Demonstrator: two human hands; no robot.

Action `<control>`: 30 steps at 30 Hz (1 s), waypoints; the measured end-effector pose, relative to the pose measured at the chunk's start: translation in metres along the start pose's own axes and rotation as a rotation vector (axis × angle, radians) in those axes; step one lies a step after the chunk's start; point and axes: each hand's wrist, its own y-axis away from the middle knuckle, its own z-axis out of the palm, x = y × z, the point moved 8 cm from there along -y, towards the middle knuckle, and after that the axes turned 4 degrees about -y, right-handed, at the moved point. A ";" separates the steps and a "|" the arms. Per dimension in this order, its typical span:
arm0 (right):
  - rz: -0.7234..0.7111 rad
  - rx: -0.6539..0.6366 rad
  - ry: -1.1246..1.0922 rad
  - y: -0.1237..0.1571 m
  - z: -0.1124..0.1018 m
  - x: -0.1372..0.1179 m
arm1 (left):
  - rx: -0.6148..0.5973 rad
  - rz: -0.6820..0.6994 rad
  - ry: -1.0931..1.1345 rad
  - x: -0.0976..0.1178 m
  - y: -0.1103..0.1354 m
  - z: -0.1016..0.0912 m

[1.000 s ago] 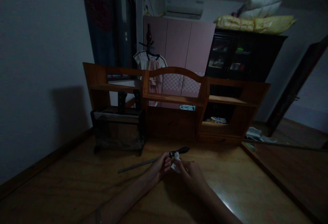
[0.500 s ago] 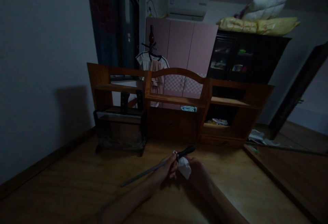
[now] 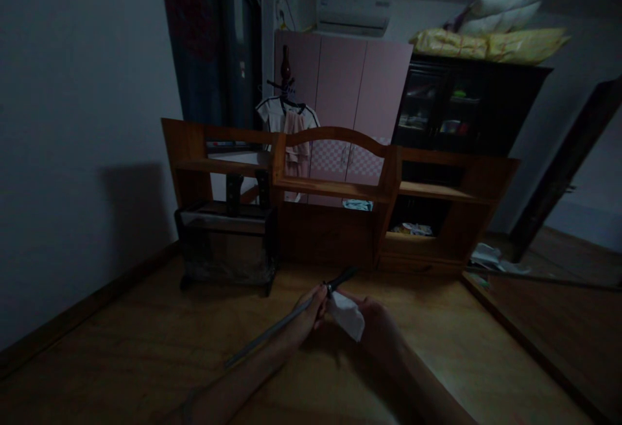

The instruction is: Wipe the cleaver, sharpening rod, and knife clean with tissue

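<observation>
The room is dim. My left hand (image 3: 307,311) is closed around a long thin metal rod with a dark handle (image 3: 340,278), held low over the wooden desk (image 3: 146,347); the rod's shaft (image 3: 262,342) slants down to the left along my forearm. My right hand (image 3: 379,329) is closed on a crumpled white tissue (image 3: 346,315), which lies against the rod just below the handle. Both hands meet at the middle of the desk.
A wooden shelf unit (image 3: 335,192) stands at the desk's far edge, with a dark rack (image 3: 226,243) in front of its left part. Behind are a pink wardrobe (image 3: 350,88), a dark cabinet (image 3: 466,107) topped with bedding, and an air conditioner (image 3: 352,9).
The rod has tilted steeper, its handle now pointing further up and away. The white tissue has spread out and shifted slightly along the rod near the handle.
</observation>
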 end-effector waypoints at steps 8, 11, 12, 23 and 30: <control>0.218 -0.062 -0.433 -0.001 0.008 0.015 | -0.038 0.004 -0.133 0.004 0.006 0.005; 0.239 -0.036 -0.482 0.000 0.007 0.015 | -0.019 0.061 -0.189 0.010 0.008 0.003; 0.238 -0.033 -0.509 -0.001 0.007 0.016 | -0.012 0.077 -0.198 0.012 0.008 0.003; 0.272 -0.062 -0.607 0.000 0.010 0.020 | -0.033 -0.041 -0.090 -0.003 0.009 0.009; 0.280 -0.093 -0.865 0.001 0.016 0.013 | -0.088 -0.078 -0.036 -0.010 0.007 0.013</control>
